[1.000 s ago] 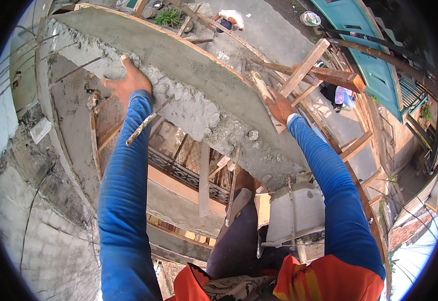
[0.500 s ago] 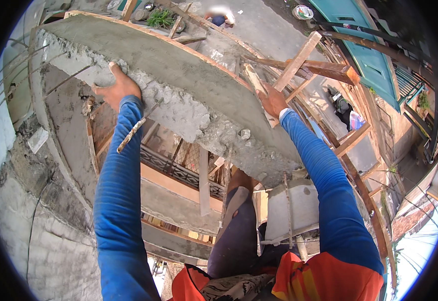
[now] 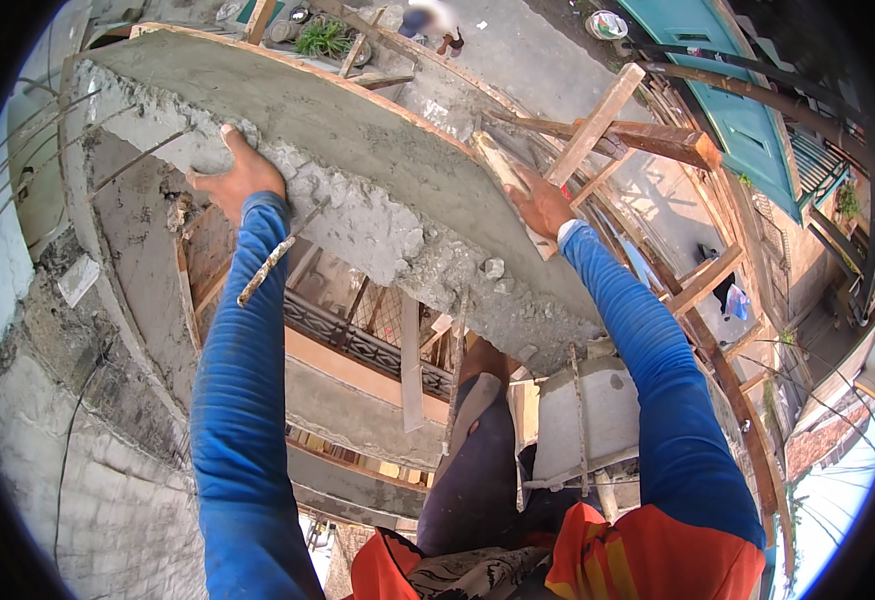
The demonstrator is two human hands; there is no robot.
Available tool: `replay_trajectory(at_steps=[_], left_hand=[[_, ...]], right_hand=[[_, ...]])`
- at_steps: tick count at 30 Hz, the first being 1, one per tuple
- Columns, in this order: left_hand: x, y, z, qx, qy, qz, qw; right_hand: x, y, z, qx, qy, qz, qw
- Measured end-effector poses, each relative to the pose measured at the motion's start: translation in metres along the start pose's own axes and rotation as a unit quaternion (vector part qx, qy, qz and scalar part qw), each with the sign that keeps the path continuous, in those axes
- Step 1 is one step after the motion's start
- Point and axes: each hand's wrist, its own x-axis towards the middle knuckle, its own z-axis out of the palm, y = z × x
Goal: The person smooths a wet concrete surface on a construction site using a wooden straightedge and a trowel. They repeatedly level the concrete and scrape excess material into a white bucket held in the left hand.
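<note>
My left hand (image 3: pixel 244 180) braces on the rough broken edge of the concrete beam, thumb and a finger spread apart; its other fingers are partly hidden. Close to its wrist, a thin rusty bar (image 3: pixel 267 268) sticks out over my forearm. On the right, my right hand (image 3: pixel 542 204) is closed around a pale wooden float (image 3: pixel 502 163). The float lies along the outer edge of the smooth, damp-looking grey mortar (image 3: pixel 347 140) topping the beam. Loose lumps lie on the crumbly concrete (image 3: pixel 367 225) on the near side.
Thin steel rods (image 3: pixel 142 160) jut out at the left. A timber brace (image 3: pixel 594 122) and a brown beam (image 3: pixel 672 145) rise beyond my right hand. My leg (image 3: pixel 472 450) reaches down beside a grey block (image 3: pixel 587 420). Far below, a person (image 3: pixel 429 18) is on the paved ground.
The float and my right hand have shifted slightly, the float's far end swinging left. My left hand stays in place. Below, the person on the ground has moved left.
</note>
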Motion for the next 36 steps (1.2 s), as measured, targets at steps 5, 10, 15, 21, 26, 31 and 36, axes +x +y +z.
replay_trajectory(at_steps=[5,10,15,21,26,31,36], left_hand=[[-0.004,0.003,0.002,-0.007,-0.011,0.005,1.000],[0.005,-0.005,0.002,-0.015,0.007,0.008,1.000],[0.000,0.000,0.001,-0.008,0.003,0.005,1.000],[0.004,-0.004,0.005,0.007,0.012,-0.002,1.000],[0.003,-0.004,-0.002,-0.003,0.010,-0.003,1.000],[-0.003,0.003,0.007,-0.012,0.008,0.008,1.000],[0.005,-0.006,0.000,-0.002,0.019,0.000,1.000]], right_hand=[[0.030,0.006,0.010,-0.002,-0.036,-0.026,0.999],[0.032,-0.017,0.003,-0.001,-0.079,-0.044,0.996],[0.025,-0.010,0.007,-0.027,-0.058,-0.034,0.997],[0.066,-0.011,0.022,-0.046,-0.053,-0.028,0.997],[0.022,-0.017,0.012,-0.029,-0.033,-0.071,0.996],[0.076,-0.013,0.019,-0.060,-0.056,-0.005,0.997],[0.025,-0.005,0.021,-0.001,-0.002,-0.108,0.994]])
